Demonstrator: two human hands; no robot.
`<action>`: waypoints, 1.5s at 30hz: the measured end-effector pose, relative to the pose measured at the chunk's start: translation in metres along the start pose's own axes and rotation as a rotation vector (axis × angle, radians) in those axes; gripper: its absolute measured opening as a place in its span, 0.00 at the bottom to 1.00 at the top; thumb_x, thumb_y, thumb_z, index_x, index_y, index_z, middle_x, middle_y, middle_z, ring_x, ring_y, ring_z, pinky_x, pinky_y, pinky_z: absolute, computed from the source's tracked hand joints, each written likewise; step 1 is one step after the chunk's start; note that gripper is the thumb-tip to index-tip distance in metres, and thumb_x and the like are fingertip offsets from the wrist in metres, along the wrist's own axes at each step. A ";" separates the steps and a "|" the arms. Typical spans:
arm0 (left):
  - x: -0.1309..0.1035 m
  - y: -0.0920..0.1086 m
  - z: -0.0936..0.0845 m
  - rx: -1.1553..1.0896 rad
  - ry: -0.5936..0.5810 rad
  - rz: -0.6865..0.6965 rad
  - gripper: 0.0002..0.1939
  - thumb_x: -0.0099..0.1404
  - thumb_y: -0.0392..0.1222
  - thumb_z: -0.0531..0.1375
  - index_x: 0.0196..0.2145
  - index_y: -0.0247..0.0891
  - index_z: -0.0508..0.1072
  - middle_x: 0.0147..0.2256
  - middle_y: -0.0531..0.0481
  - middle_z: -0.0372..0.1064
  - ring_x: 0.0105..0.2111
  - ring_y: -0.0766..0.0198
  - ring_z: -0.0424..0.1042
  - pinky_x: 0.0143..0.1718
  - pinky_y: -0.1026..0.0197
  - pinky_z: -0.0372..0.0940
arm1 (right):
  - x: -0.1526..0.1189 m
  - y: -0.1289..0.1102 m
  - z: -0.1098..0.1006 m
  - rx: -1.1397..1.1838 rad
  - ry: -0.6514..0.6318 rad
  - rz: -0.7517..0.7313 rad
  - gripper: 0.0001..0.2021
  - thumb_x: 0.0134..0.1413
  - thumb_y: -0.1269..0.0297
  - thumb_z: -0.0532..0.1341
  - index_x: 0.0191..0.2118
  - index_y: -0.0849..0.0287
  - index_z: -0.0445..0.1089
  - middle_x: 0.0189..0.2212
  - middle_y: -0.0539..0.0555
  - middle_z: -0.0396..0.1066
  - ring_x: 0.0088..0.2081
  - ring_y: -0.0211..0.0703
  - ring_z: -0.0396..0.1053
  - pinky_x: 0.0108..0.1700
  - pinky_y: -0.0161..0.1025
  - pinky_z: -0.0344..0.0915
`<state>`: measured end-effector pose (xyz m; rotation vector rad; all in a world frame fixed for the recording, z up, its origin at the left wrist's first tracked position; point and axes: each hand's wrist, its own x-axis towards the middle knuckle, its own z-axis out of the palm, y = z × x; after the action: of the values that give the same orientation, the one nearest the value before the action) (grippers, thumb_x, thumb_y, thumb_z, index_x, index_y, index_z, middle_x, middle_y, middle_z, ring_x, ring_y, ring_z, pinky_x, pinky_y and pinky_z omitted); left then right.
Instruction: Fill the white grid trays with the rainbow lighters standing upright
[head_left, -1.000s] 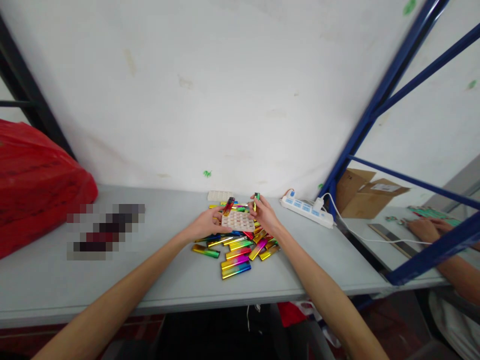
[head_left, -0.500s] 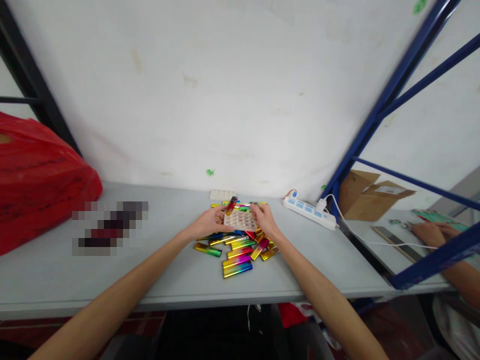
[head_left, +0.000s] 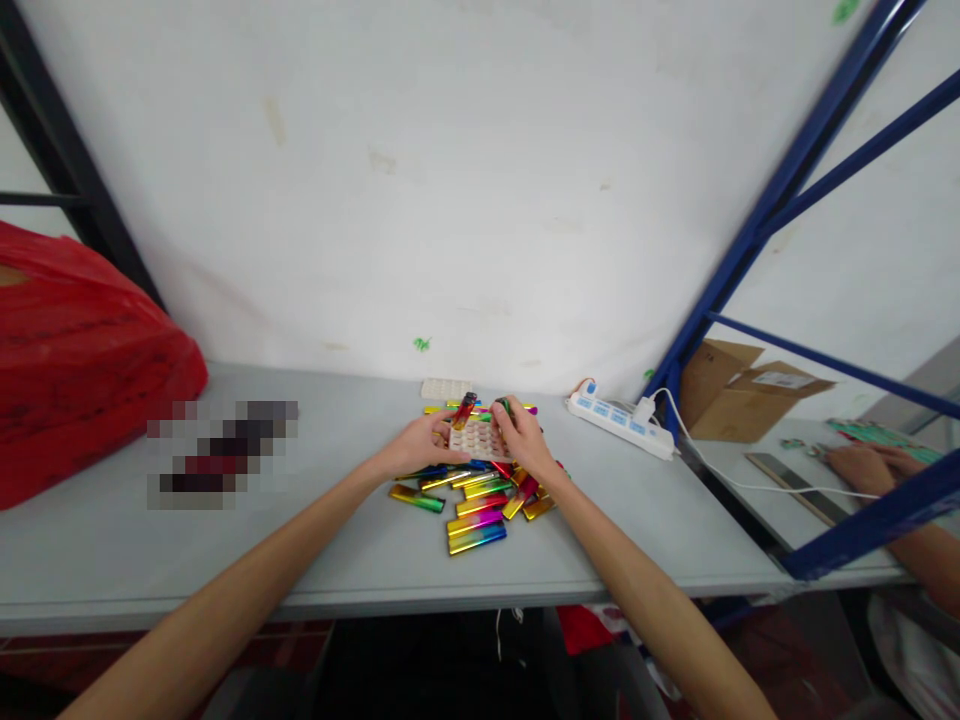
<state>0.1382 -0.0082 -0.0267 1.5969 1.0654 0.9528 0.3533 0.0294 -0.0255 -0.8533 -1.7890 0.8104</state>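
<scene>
Fingers and thumb of the left hand (head_left: 418,446) were clamped on the left side of a pale gridded tray (head_left: 475,440), which was held above the table (head_left: 337,560) over a loose pile of metallic lighters (head_left: 477,539). A red lighter (head_left: 464,412) stood tilted at the tray's far left corner; contact with the left fingers could not be confirmed. The right hand (head_left: 523,437) was closed, thumb and forefinger together on a dark green lighter (head_left: 503,404), mostly hidden, at the tray's right side. The pile obstructed the surface beneath and on the near side of the tray. A second tray (head_left: 447,388) lay beyond the pile, near the wall (head_left: 450,200). To the right, a white power strip (head_left: 621,425) rested at an angle beside a blue metal frame (head_left: 752,240), its cable (head_left: 750,486) crossing toward the neighbouring area. A flapped cardboard box (head_left: 739,395) and a co-worker's hands (head_left: 859,468) were noted past the frame. To the left lay a pixelated patch (head_left: 225,450), contents unreadable, and farther left, a red bag (head_left: 90,360)
</scene>
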 end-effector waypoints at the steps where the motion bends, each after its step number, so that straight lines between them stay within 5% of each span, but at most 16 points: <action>1: 0.000 -0.001 0.000 0.000 0.002 0.001 0.46 0.46 0.44 0.77 0.60 0.33 0.64 0.32 0.51 0.75 0.31 0.61 0.75 0.32 0.62 0.68 | 0.000 -0.002 0.000 -0.056 0.000 -0.053 0.17 0.65 0.46 0.56 0.32 0.52 0.64 0.27 0.49 0.64 0.30 0.42 0.62 0.36 0.39 0.60; 5: 0.001 -0.003 -0.001 0.010 0.008 0.006 0.45 0.46 0.45 0.77 0.58 0.33 0.66 0.32 0.51 0.74 0.31 0.61 0.75 0.32 0.62 0.67 | -0.002 -0.003 0.000 -0.271 -0.009 -0.258 0.16 0.66 0.49 0.56 0.30 0.54 0.66 0.30 0.52 0.65 0.35 0.45 0.63 0.42 0.41 0.59; 15: -0.001 0.002 0.001 0.033 0.021 -0.023 0.45 0.46 0.43 0.76 0.59 0.35 0.64 0.33 0.52 0.75 0.33 0.59 0.76 0.33 0.61 0.67 | -0.001 -0.006 0.002 -0.206 0.074 -0.103 0.22 0.61 0.44 0.60 0.24 0.54 0.63 0.20 0.48 0.62 0.26 0.40 0.59 0.32 0.37 0.57; 21: 0.000 0.001 0.002 0.020 0.005 -0.010 0.43 0.46 0.45 0.76 0.57 0.34 0.66 0.31 0.53 0.73 0.31 0.61 0.74 0.32 0.62 0.66 | -0.004 -0.003 0.011 0.082 -0.069 -0.014 0.16 0.63 0.45 0.58 0.41 0.52 0.73 0.28 0.51 0.75 0.32 0.48 0.73 0.38 0.41 0.65; 34: -0.001 0.001 0.004 -0.003 -0.028 0.036 0.40 0.47 0.48 0.75 0.54 0.36 0.67 0.28 0.58 0.69 0.27 0.66 0.69 0.28 0.65 0.62 | -0.005 0.002 0.027 -0.421 -0.098 -0.271 0.14 0.64 0.48 0.59 0.40 0.54 0.71 0.41 0.60 0.70 0.46 0.54 0.66 0.51 0.47 0.62; 45: 0.000 0.006 0.003 0.009 -0.018 0.009 0.40 0.47 0.44 0.75 0.54 0.33 0.66 0.27 0.57 0.70 0.27 0.64 0.70 0.27 0.64 0.61 | 0.007 0.006 -0.015 -0.356 0.038 -0.241 0.16 0.70 0.52 0.51 0.38 0.53 0.71 0.34 0.54 0.70 0.39 0.48 0.66 0.47 0.43 0.60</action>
<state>0.1416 -0.0099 -0.0220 1.6163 1.0522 0.9390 0.3660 0.0402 -0.0224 -0.8491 -1.9879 0.3228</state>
